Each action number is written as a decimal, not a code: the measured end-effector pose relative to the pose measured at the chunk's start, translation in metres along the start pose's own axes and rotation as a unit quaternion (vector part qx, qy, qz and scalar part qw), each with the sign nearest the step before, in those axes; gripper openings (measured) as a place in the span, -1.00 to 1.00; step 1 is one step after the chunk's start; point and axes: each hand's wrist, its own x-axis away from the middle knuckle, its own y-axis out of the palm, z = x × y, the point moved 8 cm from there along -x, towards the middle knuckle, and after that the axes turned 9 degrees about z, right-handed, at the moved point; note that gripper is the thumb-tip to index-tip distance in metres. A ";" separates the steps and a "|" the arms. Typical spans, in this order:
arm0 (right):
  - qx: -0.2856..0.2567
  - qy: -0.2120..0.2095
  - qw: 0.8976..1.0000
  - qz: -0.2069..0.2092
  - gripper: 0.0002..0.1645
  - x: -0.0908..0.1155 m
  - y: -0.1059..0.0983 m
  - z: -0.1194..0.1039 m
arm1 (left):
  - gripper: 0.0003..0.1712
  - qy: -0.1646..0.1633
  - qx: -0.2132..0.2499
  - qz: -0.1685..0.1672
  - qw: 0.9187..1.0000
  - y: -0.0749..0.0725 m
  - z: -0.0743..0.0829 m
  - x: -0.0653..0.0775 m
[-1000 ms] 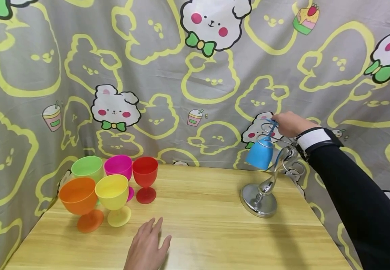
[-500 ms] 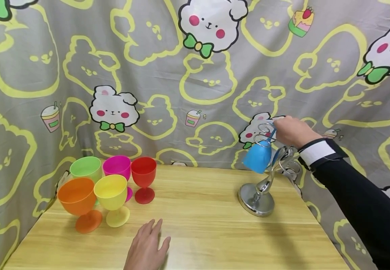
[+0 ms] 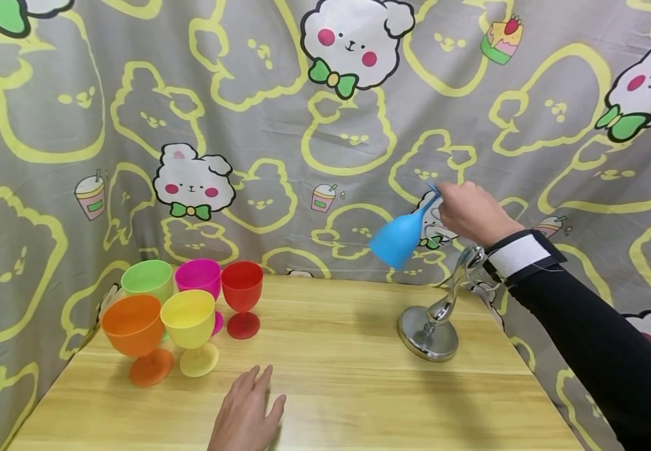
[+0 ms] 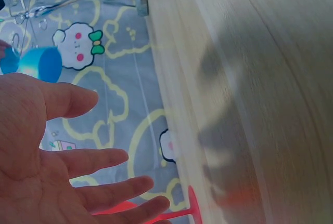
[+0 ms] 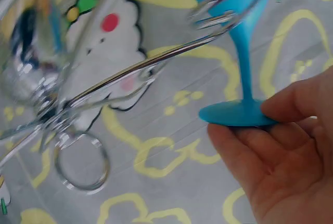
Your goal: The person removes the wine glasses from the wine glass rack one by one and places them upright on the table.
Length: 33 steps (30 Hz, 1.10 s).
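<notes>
A blue plastic goblet (image 3: 397, 239) hangs bowl-down and tilted, left of the chrome goblet rack (image 3: 443, 307). My right hand (image 3: 474, 213) pinches it by its round foot (image 5: 229, 114), thumb on one side and fingers on the other in the right wrist view. There, a wire ring (image 5: 229, 18) of the rack crosses in front of the bowl; whether they touch I cannot tell. My left hand (image 3: 246, 410) is held with fingers spread over the table's front part, holding nothing. The yellow goblet (image 3: 188, 322) is the nearest thing to it.
At the table's left stand orange (image 3: 133, 329), green (image 3: 147, 280), magenta (image 3: 200, 279) and red (image 3: 242, 288) goblets, all upright. A grey patterned curtain (image 3: 280, 125) closes off the back and sides of the wooden table (image 3: 331, 351).
The blue goblet has moved left, out of the ring that surrounded it in the head view, and tilts more. My right hand has moved left with it. The left hand stays put.
</notes>
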 end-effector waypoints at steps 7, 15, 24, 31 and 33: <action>-0.086 0.001 0.994 0.071 -0.74 0.014 -0.016 -0.028 | -0.29 -0.003 -0.003 -0.008 1.000 0.001 0.000 -0.001; -0.176 0.032 0.980 0.091 -0.59 0.044 -0.009 -0.051 | -0.31 -0.001 0.001 0.003 1.000 -0.003 0.001 0.000; -0.294 0.149 0.944 0.030 -0.51 0.093 0.050 -0.048 | -0.34 -0.005 0.018 0.020 1.000 -0.008 0.002 0.000; -0.445 0.285 0.848 -0.044 -0.44 0.141 0.117 -0.034 | -0.36 -0.012 0.041 0.024 0.999 -0.007 0.005 0.002; -0.474 0.316 0.820 -0.058 -0.43 0.155 0.138 -0.035 | -0.36 -0.016 0.045 0.023 0.999 -0.006 0.005 0.003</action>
